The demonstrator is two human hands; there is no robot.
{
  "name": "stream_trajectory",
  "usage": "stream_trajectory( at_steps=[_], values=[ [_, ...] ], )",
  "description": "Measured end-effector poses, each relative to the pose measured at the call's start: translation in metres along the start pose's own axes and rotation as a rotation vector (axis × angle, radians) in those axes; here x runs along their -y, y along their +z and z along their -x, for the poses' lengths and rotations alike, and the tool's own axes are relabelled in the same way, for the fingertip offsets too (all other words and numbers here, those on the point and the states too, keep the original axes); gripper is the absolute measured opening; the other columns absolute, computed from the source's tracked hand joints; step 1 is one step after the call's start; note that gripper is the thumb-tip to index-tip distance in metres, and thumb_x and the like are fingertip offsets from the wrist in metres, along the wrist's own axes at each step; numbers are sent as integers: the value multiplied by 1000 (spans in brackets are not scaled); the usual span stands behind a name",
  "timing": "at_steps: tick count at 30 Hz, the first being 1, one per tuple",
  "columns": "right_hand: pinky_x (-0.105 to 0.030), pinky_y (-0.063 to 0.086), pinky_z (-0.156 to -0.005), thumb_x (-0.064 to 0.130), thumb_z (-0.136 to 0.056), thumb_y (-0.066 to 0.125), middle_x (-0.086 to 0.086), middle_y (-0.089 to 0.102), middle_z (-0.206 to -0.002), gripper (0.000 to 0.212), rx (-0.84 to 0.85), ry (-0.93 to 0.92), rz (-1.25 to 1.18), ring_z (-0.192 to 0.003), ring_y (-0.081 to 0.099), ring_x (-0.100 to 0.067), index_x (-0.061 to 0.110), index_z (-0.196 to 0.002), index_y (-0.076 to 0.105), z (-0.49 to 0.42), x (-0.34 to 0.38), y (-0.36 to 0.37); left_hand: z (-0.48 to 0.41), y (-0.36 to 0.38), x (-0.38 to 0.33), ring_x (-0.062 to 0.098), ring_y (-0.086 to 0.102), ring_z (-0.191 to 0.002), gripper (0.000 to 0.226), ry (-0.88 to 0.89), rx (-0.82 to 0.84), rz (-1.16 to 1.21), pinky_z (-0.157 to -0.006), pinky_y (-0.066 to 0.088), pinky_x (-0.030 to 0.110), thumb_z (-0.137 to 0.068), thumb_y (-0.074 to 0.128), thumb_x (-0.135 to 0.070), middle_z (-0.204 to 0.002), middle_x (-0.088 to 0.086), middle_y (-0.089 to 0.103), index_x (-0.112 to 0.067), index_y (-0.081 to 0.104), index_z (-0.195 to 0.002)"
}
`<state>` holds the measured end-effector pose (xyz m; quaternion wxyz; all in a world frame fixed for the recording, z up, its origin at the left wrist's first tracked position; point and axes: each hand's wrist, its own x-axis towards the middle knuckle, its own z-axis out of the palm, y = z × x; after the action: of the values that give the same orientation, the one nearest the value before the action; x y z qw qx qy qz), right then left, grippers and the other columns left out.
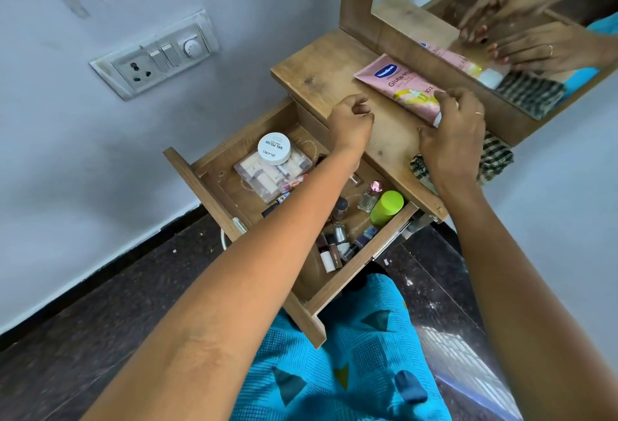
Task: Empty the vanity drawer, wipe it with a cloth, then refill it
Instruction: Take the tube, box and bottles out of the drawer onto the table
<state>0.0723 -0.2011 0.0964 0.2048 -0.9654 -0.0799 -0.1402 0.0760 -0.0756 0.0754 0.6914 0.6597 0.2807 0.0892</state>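
Note:
The wooden vanity drawer (pixel 214 183) stands pulled out, holding a white nail-polish tub (pixel 274 148) on a clear cosmetics box (pixel 264 176), a green-capped bottle (pixel 387 207), a small perfume bottle (pixel 369 196) and several small tubes (pixel 334 250). A pink lotion tube (pixel 394 84) lies on the vanity top (pixel 317 76). My right hand (pixel 451 139) is over the tube's white cap end, fingers curled around it. My left hand (pixel 351 119) hovers above the top's front edge, fingers loosely curled, holding nothing. A checked cloth (pixel 495 159) lies under my right wrist.
A mirror (pixel 468 19) rises at the back of the vanity and reflects both hands. A wall switchboard (pixel 157 56) sits to the left. Dark floor (pixel 133 287) lies below the drawer, and my blue-clad lap (pixel 351 360) is close to the drawer front.

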Motion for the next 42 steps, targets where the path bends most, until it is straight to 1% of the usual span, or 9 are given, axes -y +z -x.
stream_trajectory(
  at_steps=[11, 15, 18, 21, 25, 30, 37, 40, 42],
  values=[
    [-35, 41, -97, 13, -88, 58, -9, 54, -124, 34, 290, -134, -188, -116, 48, -26, 9, -121, 56, 41, 81, 56, -4, -105, 37, 21, 57, -77, 31, -104, -296, -21, -89, 50, 41, -81, 41, 14, -70, 1, 59, -4, 63, -92],
    [-36, 44, -94, 11, -84, 61, -13, 53, -123, 37, 427, -126, -227, -116, 49, -31, 7, -121, 56, 39, 108, 93, -10, -134, 49, 22, 56, -96, 28, -208, -437, -83, -81, 45, 25, -81, 48, 10, -100, 11, 61, -6, 60, -101],
    [-38, 44, -95, 12, -83, 65, -13, 49, -127, 43, 499, -120, -235, -118, 48, -31, 7, -124, 53, 33, 124, 117, -13, -146, 58, 27, 53, -109, 29, -288, -486, -81, -87, 46, 29, -81, 55, 4, -120, 15, 52, -5, 51, -108],
    [-40, 40, -101, 17, -81, 69, -14, 40, -137, 58, 572, -94, -215, -126, 41, -32, 8, -132, 44, 25, 134, 136, -18, -151, 67, 32, 48, -118, 45, -398, -486, -51, -97, 45, 36, -81, 58, -5, -131, 19, 43, 3, 44, -123],
    [-39, 33, -107, 25, -79, 72, -14, 28, -146, 76, 672, -80, -168, -132, 33, -31, 7, -140, 31, 15, 139, 153, -26, -151, 78, 32, 54, -113, 47, -516, -436, 19, -94, 49, 40, -79, 59, -9, -130, 19, 47, -2, 47, -124],
    [-38, 38, -102, 29, -74, 76, -12, 36, -140, 78, 715, -101, -164, -127, 41, -29, 8, -137, 35, 12, 141, 162, -26, -149, 74, 28, 60, -105, 40, -559, -433, 146, -66, 49, 28, -84, 55, -8, -122, 13, 57, -5, 49, -123],
    [-37, 39, -100, 26, -75, 75, -11, 38, -139, 76, 677, -120, -157, -125, 43, -29, 8, -137, 35, 12, 141, 165, -17, -146, 64, 27, 60, -97, 34, -585, -477, 296, -72, 52, 29, -88, 46, 9, -123, 18, 57, 3, 49, -122],
    [-37, 39, -103, 24, -73, 76, -13, 39, -139, 76, 686, -100, -216, -126, 42, -29, 7, -136, 36, 8, 139, 161, -11, -149, 56, 24, 58, -80, 34, -559, -452, 370, -56, 51, 18, -86, 48, 13, -114, 20, 59, 7, 50, -120],
    [-36, 39, -104, 24, -72, 77, -13, 39, -139, 76, 680, -76, -258, -126, 42, -29, 7, -135, 39, 7, 138, 159, -8, -150, 52, 28, 62, -95, 34, -565, -448, 408, -69, 50, 29, -86, 54, 9, -119, 20, 59, 7, 50, -119]
  ],
)
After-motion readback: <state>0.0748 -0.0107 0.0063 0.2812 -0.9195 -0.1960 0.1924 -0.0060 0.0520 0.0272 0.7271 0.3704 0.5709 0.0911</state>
